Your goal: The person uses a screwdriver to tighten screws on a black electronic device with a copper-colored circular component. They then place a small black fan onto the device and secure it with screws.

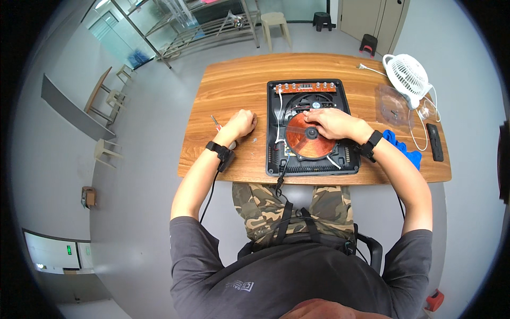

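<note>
Wooden table point(234, 85) underneath, seen from above. At nine o'clock, left hand point(241, 123) curled into a loose fist on the wood, gripping nothing visible; red-handled screwdriver point(215, 123) just beside it, tiny screws point(255, 140) near the knuckles. Dead centre, opened black cooker point(276, 159) lying flat, copper coil point(305, 141) exposed, board with copper-coloured buttons point(308, 86) at its twelve o'clock edge. Right hand point(326, 122) spread flat on the coil's upper rim, fingers point(305, 114) pressing down, not clenched. Out at three o'clock, blue cloth point(406, 149), clear plastic lid point(392, 103), white fan point(408, 74), black remote point(434, 142).
</note>
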{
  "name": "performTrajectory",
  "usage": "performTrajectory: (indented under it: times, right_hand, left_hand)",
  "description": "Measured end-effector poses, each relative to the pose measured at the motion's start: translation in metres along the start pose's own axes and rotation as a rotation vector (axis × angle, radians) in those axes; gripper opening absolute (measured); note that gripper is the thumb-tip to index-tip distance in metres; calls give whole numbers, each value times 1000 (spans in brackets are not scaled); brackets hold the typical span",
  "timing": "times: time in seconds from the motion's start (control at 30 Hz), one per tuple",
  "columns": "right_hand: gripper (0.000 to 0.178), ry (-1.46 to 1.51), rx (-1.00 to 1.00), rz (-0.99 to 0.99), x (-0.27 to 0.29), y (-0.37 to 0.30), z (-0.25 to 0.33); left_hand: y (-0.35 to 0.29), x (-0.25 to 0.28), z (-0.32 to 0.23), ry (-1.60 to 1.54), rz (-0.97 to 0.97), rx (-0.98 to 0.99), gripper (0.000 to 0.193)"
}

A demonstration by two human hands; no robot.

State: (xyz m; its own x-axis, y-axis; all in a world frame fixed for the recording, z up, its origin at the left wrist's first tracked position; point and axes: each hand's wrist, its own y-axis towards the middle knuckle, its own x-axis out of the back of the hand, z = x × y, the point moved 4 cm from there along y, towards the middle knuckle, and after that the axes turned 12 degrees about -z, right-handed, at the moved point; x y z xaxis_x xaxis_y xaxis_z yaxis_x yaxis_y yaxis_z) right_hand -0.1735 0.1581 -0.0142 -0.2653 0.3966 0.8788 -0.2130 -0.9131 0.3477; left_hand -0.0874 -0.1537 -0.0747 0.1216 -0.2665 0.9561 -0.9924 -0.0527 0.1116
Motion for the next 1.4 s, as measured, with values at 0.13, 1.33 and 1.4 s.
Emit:
performTrajectory:
  times: [0.13, 1.33, 1.4]
  right_hand:
    - [36, -1, -3, 13, 1, 1, -2]
    - [42, -396, -19, 567, -119, 232, 133]
    - [43, -417, -38, 569, -128, 237, 134]
  left_hand:
    - [0, -1, -9, 61, -18, 27, 9]
    - [-137, 88, 91, 63, -216, 456, 15]
    - [-137, 82, 96, 56, -247, 449, 15]
